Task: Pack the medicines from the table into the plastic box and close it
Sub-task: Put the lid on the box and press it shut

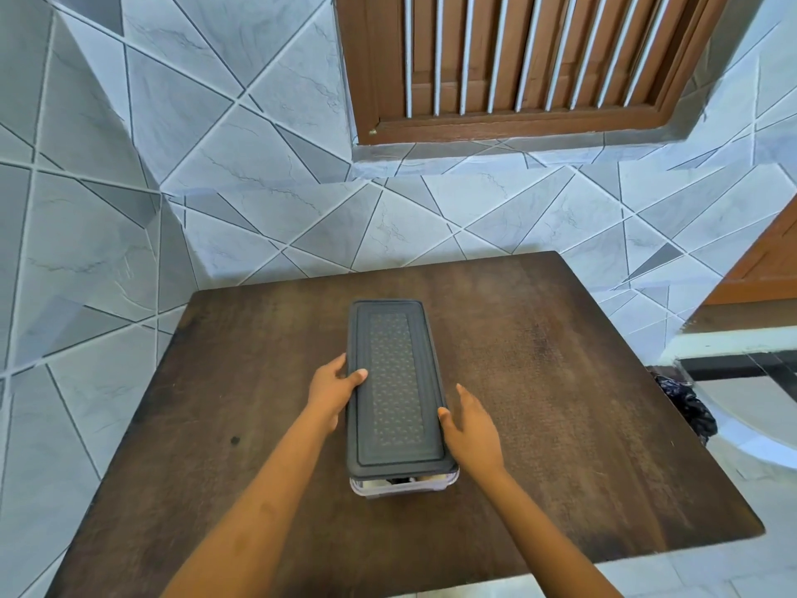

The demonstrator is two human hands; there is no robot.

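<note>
A long clear plastic box (403, 486) stands in the middle of the dark wooden table (560, 403), its long side pointing away from me. A dark grey patterned lid (394, 386) covers its top. Through the near clear wall a few packed items show dimly. My left hand (334, 390) grips the lid's left edge, thumb on top and fingers down the side. My right hand (472, 427) rests beside the right edge with fingers spread, its thumb tip touching the lid's rim. No loose medicines are visible on the table.
A tiled wall stands right behind the table, with a wooden shuttered window (530, 62) above. To the right are a white and black surface (742, 360) and a crumpled black bag (685, 407) just off the table edge.
</note>
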